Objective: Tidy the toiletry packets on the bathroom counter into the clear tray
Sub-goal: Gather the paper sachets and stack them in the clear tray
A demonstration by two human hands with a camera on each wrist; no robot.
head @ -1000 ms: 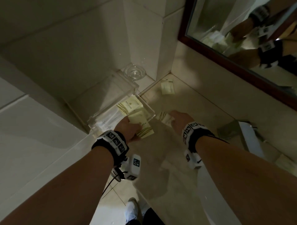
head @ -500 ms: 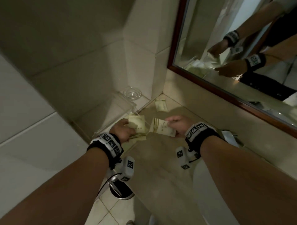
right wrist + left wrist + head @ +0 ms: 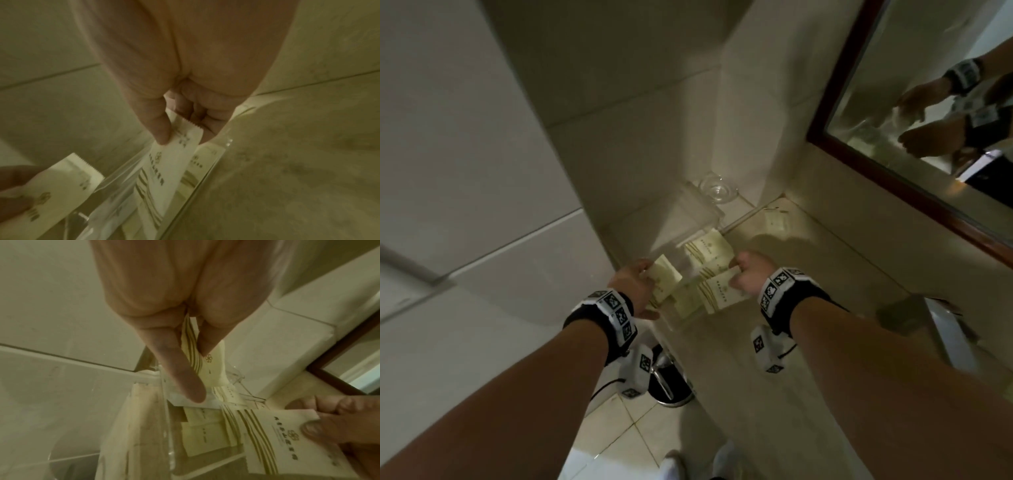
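Clear acrylic tray [image 3: 700, 215] at the back corner of the tabletop [image 3: 774, 342], against the tiled wall, with several cream toiletry packets lying flat inside.

Head view:
- Left grip [image 3: 635, 284] over the near left end of the tray, closed on a cream packet [image 3: 664, 277].
- Right grip [image 3: 751, 274] over the near right end, closed on a second packet [image 3: 722, 291] with brown stripes and printed text.
- Both held packets above the tray opening, close together, not touching.

Left wrist view only:
- Left grip [image 3: 164, 296] pinching the first packet [image 3: 213, 366] between thumb and forefinger, with the striped end toward the palm.
- Tray wall [image 3: 166, 426] directly below, with stacked packets behind it.
- Right grip [image 3: 339, 421] at the lower right edge, thumb pressed flat on the second packet [image 3: 277, 443].

Right wrist view only:
- Right grip [image 3: 185, 65] pinching the serrated end of the second packet [image 3: 170, 162], the lower end hanging into the tray beside its long rim [image 3: 213, 162].

Surroundings, head view:
- One loose packet [image 3: 775, 221] on the tabletop beyond the tray, near the wall corner.
- Small glass dish [image 3: 717, 186] behind the tray.
- Wood-framed mirror [image 3: 928, 102] to the right, reflecting both hands.
- Metal fixture [image 3: 941, 325] at the right edge.
- Waste bin [image 3: 671, 380] on the floor, partly hidden by the left wrist camera.
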